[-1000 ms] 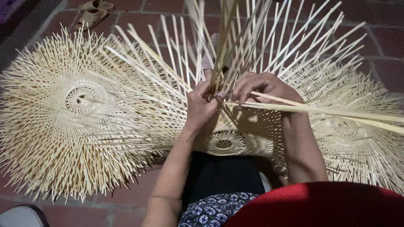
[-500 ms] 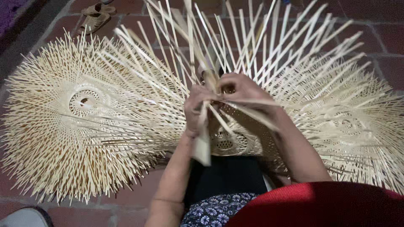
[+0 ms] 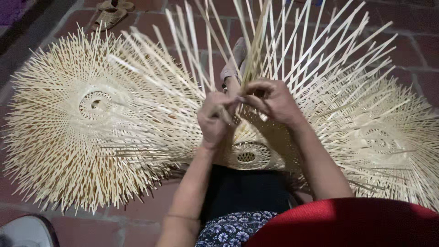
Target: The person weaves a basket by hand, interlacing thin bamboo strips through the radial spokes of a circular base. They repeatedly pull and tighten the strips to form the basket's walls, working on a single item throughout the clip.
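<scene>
While pinched between fingers (image 3: 238, 104): bamboo strips (image 3: 256, 41).

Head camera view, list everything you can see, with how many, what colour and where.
woven bamboo piece in work: one, pale straw, on the lap, loose strips fanning upward
finished woven bamboo pieces: two, pale straw, one on the floor at left, one at right
sandals: a pair, tan, top left on the floor
brick floor: reddish
white object: one, bottom left corner, kind unclear
red cloth: one, bottom right
left hand: gripping strips at centre
right hand: pinching strips beside it
</scene>
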